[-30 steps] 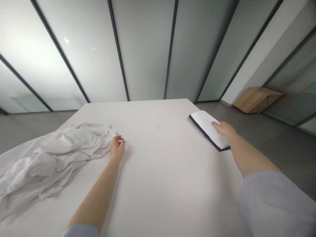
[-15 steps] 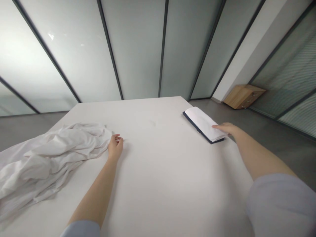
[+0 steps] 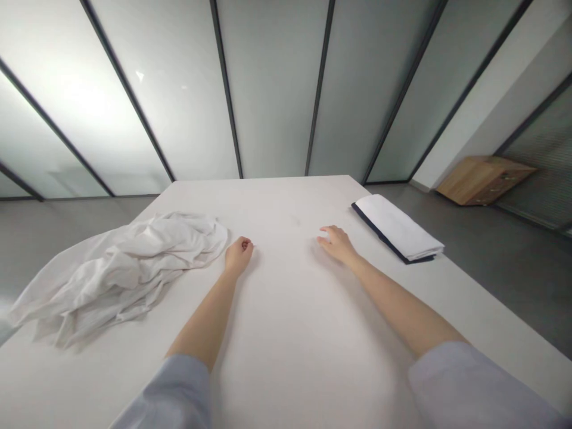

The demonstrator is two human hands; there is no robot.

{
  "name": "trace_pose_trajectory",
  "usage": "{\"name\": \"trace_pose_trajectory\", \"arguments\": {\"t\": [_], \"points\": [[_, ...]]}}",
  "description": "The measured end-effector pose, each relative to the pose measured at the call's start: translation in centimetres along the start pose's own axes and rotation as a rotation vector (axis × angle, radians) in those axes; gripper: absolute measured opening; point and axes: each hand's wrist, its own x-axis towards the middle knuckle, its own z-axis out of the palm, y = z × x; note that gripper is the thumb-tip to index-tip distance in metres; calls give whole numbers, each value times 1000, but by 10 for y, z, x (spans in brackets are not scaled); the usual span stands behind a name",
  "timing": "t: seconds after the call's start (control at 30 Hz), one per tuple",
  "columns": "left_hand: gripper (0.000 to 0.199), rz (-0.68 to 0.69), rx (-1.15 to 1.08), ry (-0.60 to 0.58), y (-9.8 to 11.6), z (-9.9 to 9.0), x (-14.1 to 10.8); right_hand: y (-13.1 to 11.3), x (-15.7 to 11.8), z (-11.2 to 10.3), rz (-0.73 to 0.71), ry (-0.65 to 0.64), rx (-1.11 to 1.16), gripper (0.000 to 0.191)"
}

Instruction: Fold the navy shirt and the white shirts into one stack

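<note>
Well, from my remote seat, w/ mid-tabletop as hub & 12 as the far edge, the white cloth pile (image 3: 134,262) lies at approx. 9 o'clock on the tabletop (image 3: 286,333). It's a loose, rumpled heap reaching the left edge, prob. b/c nobody's smoothed it yet. My L grip (image 3: 238,257) is just beside its inner end, approx. 10: fingers curled in, nothing visible in them. Can't tell whether it touches the fabric. I'd guess it's placed there b/c the cloth is within easy reach.

My R grip (image 3: 338,244) is at approx. 1–2 o'clock: fingers spread, nothing held, apparently just over the tabletop, judging by its shadow. Past it, at 2 o'clock by the right edge, there's a folded white stack (image 3: 397,225), flat & squared on a dark layer (image 3: 367,218); neither grip touches it. Prob. set aside there so the arms don't disturb its folds.

Further out: wooden cabinet (image 3: 469,179) on the floor, approx. 2; frosted glass panels (image 3: 272,89) at 12.
</note>
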Motion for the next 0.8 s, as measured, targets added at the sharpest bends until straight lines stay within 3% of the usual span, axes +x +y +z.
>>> {"name": "trace_pose_trajectory", "arguments": {"t": [0.1, 0.17, 0.43, 0.8], "points": [[18, -3, 94, -40, 4, 0, -2, -37, -7, 26, -73, -69, 10, 36], [20, 7, 140, -62, 5, 1, -2, -47, -12, 32, -113, -97, -6, 34], [23, 52, 194, -91, 6, 0, -5, -29, -15, 31, -121, -116, 54, 30], [24, 62, 213, -89, 7, 0, -5, -29, -14, 31, -127, -114, 82, 29]]}}
